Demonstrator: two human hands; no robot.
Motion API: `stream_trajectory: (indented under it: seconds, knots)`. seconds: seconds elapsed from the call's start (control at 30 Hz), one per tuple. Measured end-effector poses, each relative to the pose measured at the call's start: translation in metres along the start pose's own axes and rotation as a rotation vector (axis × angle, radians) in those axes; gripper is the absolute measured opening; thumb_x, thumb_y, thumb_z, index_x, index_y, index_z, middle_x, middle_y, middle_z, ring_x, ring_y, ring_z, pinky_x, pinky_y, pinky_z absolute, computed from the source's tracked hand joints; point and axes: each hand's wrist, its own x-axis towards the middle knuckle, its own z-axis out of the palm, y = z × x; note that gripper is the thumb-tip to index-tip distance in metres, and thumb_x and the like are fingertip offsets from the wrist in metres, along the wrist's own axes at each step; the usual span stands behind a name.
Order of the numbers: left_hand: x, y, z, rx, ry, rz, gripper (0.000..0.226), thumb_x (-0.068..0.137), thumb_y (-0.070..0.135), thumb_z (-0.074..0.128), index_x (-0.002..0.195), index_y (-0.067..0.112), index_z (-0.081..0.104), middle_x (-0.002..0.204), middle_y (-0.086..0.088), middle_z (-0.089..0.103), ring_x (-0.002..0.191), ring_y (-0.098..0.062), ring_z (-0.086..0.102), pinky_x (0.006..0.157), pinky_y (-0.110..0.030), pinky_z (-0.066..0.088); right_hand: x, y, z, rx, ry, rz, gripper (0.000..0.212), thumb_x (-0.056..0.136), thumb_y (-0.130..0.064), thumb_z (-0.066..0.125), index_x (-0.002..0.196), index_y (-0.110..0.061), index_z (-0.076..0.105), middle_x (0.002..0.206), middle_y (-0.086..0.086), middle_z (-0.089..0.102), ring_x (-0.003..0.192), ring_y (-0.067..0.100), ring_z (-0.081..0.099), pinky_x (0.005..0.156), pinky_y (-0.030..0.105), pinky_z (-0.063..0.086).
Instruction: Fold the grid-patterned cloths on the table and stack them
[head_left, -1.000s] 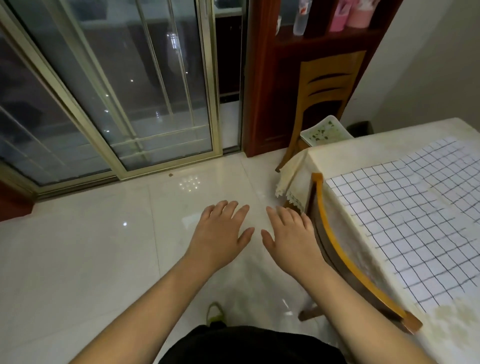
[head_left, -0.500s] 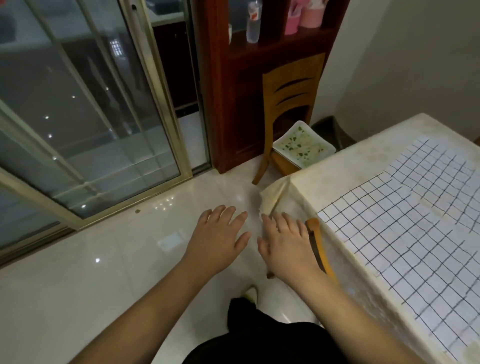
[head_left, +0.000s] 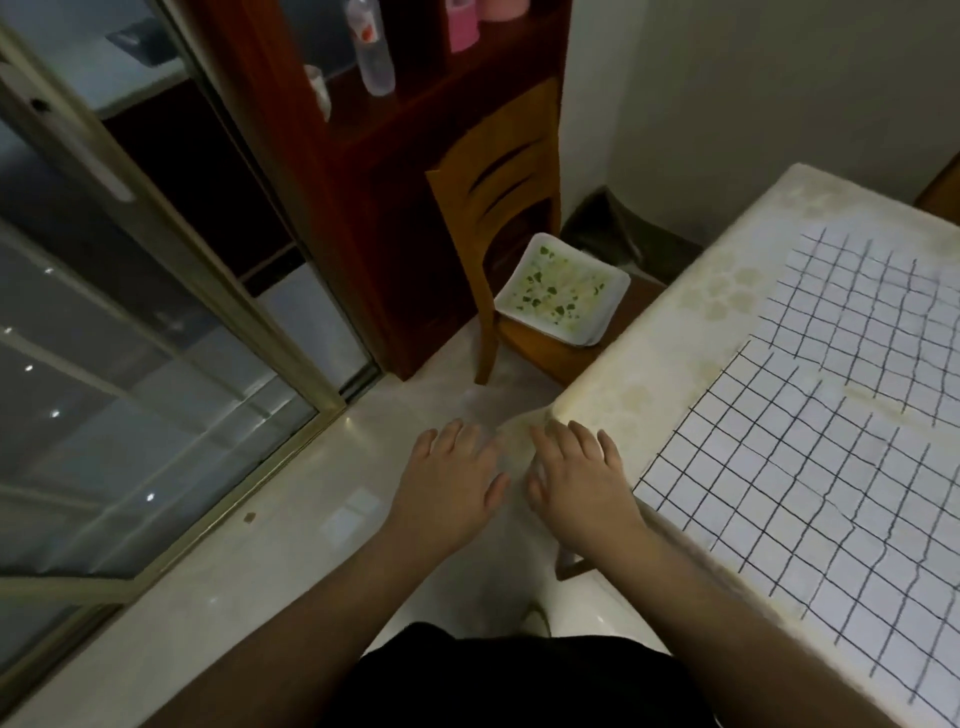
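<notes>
Both forearms were bare, with no sleeves in view; the left hand and right hand wore nothing. A black garment covered the lap.

Both arms stretched out in front, left hand and right hand side by side, palms down, fingers straight and spread, holding nothing.

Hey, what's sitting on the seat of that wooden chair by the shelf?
A square white cushion with a green leafy print lies on the chair seat, covering most of it. The table corner hides the seat's right part, so anything there cannot be seen.
</notes>
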Motion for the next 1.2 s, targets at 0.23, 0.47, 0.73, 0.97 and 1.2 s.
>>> stream_trajectory:
  seconds: [0.23, 0.47, 0.73, 0.97, 1.2]
  knots:
    - [0.088, -0.026, 0.004, 0.023, -0.049, 0.24, 0.055, 0.093, 0.048, 0.034, 0.137, 0.022, 0.052, 0.136, -0.009, 0.057, 0.125, -0.027, 0.052, 0.099, -0.045, 0.044, 0.049, 0.002, -0.004, 0.028, 0.058, 0.258, 0.056, 0.081, -0.041, 0.036, 0.116, -0.013, 0.069, 0.114, 0.012, 0.07, 0.106, 0.033, 0.066, 0.092, 0.053, 0.049]
    - [0.158, -0.073, -0.005, 0.001, -0.059, 0.456, 0.068, 0.091, 0.054, 0.015, 0.143, 0.023, 0.046, 0.147, -0.01, 0.048, 0.137, -0.029, 0.041, 0.112, -0.047, 0.031, 0.107, -0.015, -0.009, 0.065, 0.094, 0.514, 0.055, 0.087, -0.043, 0.034, 0.115, -0.012, 0.07, 0.113, 0.015, 0.07, 0.104, 0.035, 0.067, 0.09, 0.054, 0.05]
    - [0.214, -0.092, -0.014, 0.053, -0.125, 0.734, 0.081, 0.084, 0.056, -0.004, 0.151, 0.026, 0.029, 0.157, -0.006, 0.031, 0.146, -0.026, 0.023, 0.117, -0.044, 0.018, 0.121, -0.022, -0.012, 0.118, 0.091, 0.764, 0.063, 0.088, -0.05, 0.028, 0.125, -0.015, 0.065, 0.125, 0.014, 0.065, 0.116, 0.035, 0.06, 0.097, 0.054, 0.044]
    - [0.253, -0.036, -0.019, 0.13, -0.091, 0.945, 0.076, 0.086, 0.054, 0.001, 0.15, 0.026, 0.03, 0.156, -0.004, 0.033, 0.144, -0.024, 0.027, 0.116, -0.043, 0.02, 0.097, 0.014, -0.008, 0.197, 0.163, 0.998, 0.08, 0.084, -0.056, 0.009, 0.14, -0.016, 0.05, 0.142, 0.013, 0.051, 0.133, 0.033, 0.044, 0.109, 0.052, 0.03]
    - [0.295, 0.042, -0.015, 0.238, -0.131, 1.159, 0.079, 0.084, 0.055, -0.002, 0.152, 0.026, 0.028, 0.157, -0.005, 0.031, 0.145, -0.025, 0.025, 0.115, -0.043, 0.02, 0.081, 0.063, 0.003, 0.333, 0.118, 1.147, 0.06, 0.099, -0.05, 0.019, 0.152, -0.021, 0.025, 0.158, 0.007, 0.028, 0.144, 0.027, 0.023, 0.117, 0.045, 0.015]
